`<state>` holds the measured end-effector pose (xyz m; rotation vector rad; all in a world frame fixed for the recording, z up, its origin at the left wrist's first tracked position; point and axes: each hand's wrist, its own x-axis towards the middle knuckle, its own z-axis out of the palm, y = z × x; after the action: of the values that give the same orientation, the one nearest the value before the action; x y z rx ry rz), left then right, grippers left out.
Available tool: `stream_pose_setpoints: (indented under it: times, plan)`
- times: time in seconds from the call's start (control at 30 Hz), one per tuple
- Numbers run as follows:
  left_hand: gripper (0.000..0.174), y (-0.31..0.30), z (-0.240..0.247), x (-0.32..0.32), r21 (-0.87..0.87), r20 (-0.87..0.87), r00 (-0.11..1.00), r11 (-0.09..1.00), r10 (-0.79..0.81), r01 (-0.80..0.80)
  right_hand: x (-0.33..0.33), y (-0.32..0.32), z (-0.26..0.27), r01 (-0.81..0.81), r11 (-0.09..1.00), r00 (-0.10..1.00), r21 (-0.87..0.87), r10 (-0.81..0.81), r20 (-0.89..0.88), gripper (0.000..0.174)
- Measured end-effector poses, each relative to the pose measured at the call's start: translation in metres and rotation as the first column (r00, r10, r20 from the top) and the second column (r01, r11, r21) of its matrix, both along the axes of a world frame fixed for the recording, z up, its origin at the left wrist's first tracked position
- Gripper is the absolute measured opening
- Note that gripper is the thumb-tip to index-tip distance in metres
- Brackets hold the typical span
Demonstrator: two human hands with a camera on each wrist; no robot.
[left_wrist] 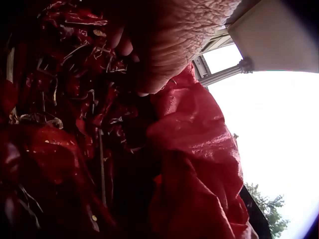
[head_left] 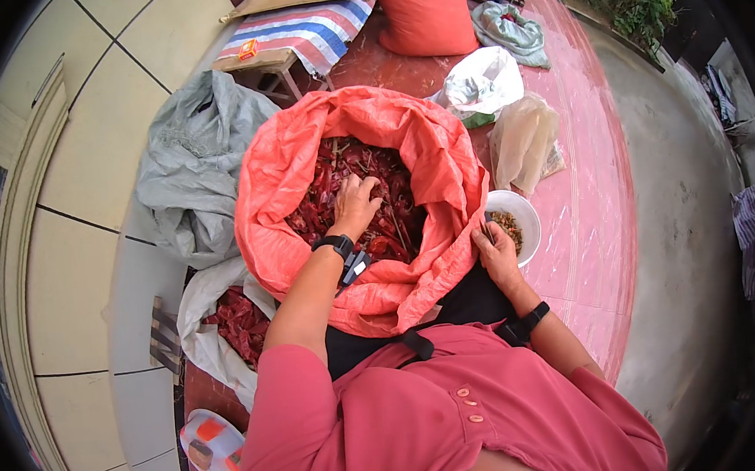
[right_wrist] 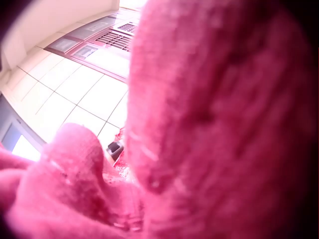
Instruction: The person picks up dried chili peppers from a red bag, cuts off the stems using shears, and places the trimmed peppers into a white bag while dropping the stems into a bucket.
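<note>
Dried red chilies (head_left: 399, 225) with pale stems fill a large red woven sack (head_left: 442, 152) in front of the person, its rim rolled outward. My left hand (head_left: 356, 206) reaches into the sack, loosely bent fingers down among the chilies and the thumb apart from them. Up close in the left wrist view, those fingertips are partly hidden. At the sack's right side my right hand (head_left: 500, 257) pinches a small dark object (head_left: 487, 217), whose kind I cannot tell. Just beside this hand stands a white bowl (head_left: 527, 225) holding small greenish-brown bits.
A white sack (head_left: 195, 314) with red chilies leans at the left, below a grey sack (head_left: 188, 161). A full red sack (head_left: 423, 13) stands behind, near a striped cloth (head_left: 315, 34). White (head_left: 481, 84) and beige bags (head_left: 524, 142) lie at right. A plastic basin (head_left: 225, 439) sits lower left.
</note>
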<state>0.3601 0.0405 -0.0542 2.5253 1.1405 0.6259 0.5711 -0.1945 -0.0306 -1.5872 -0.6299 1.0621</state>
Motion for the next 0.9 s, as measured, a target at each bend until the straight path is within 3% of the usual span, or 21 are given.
stream_pose_setpoints:
  times: [0.1, 0.17, 0.23, 0.3, 0.37, 0.47, 0.57, 0.63, 0.7, 0.77, 0.8, 0.9]
  plan:
    - [0.039, -0.013, 0.026, 0.0, 0.009, 0.213, 0.977, 0.999, -0.033, 0.032, -0.01, 0.008, 0.013, 0.125, 0.961, 0.976, 0.245, -0.163, 0.143, 0.015]
    - [0.042, -0.034, 0.051, 0.0, -0.27, 0.352, 0.934, 0.962, 0.058, 0.042, -0.021, 0.022, 0.044, 0.025, 0.954, 0.989, 0.298, -0.068, 0.135, 0.012]
    - [0.044, -0.051, 0.067, 0.0, -0.256, 0.398, 0.917, 0.964, 0.032, 0.077, -0.041, 0.044, 0.073, -0.102, 0.953, 0.975, 0.284, 0.039, 0.22, 0.018]
    - [0.042, -0.067, 0.075, -0.001, -0.151, 0.429, 0.903, 0.985, -0.012, 0.085, -0.058, 0.068, 0.079, -0.184, 0.917, 0.972, 0.353, 0.117, 0.202, 0.027]
    - [0.039, -0.078, 0.08, -0.005, -0.083, 0.45, 0.893, 0.994, -0.027, 0.071, -0.073, 0.085, 0.074, -0.207, 0.876, 0.97, 0.436, 0.127, 0.205, 0.025]
    - [0.038, -0.09, 0.084, -0.016, -0.064, 0.408, 0.913, 0.998, 0.013, 0.015, -0.088, 0.087, 0.066, -0.228, 0.899, 0.972, 0.374, 0.189, 0.139, 0.018]
    - [0.038, -0.098, 0.089, -0.031, -0.076, 0.32, 0.947, 0.997, 0.013, 0.012, -0.093, 0.079, 0.067, -0.36, 0.868, 0.918, 0.342, 0.264, 0.297, 0.021]
    - [0.041, -0.105, 0.096, -0.038, -0.201, 0.331, 0.943, 0.979, 0.029, 0.041, -0.099, 0.072, 0.076, -0.305, 0.896, 0.951, 0.322, 0.303, 0.058, 0.013]
    - [0.052, -0.112, 0.094, -0.039, -0.328, 0.464, 0.878, 0.944, 0.118, 0.046, -0.098, 0.072, 0.08, -0.301, 0.912, 0.941, 0.278, 0.331, -0.066, 0.01]
    - [0.059, -0.112, 0.085, -0.039, -0.321, 0.544, 0.838, 0.934, 0.046, 0.157, -0.097, 0.073, 0.083, -0.321, 0.919, 0.928, 0.231, 0.354, -0.119, 0.011]
    - [0.061, -0.112, 0.087, -0.039, -0.28, 0.462, 0.886, 0.942, -0.04, 0.188, -0.098, 0.074, 0.082, -0.316, 0.918, 0.927, 0.238, 0.352, -0.126, 0.01]
    - [0.046, -0.112, 0.075, -0.038, -0.332, 0.479, 0.877, 0.917, -0.036, 0.219, -0.094, 0.076, 0.07, -0.388, 0.876, 0.908, 0.285, 0.416, -0.043, 0.007]
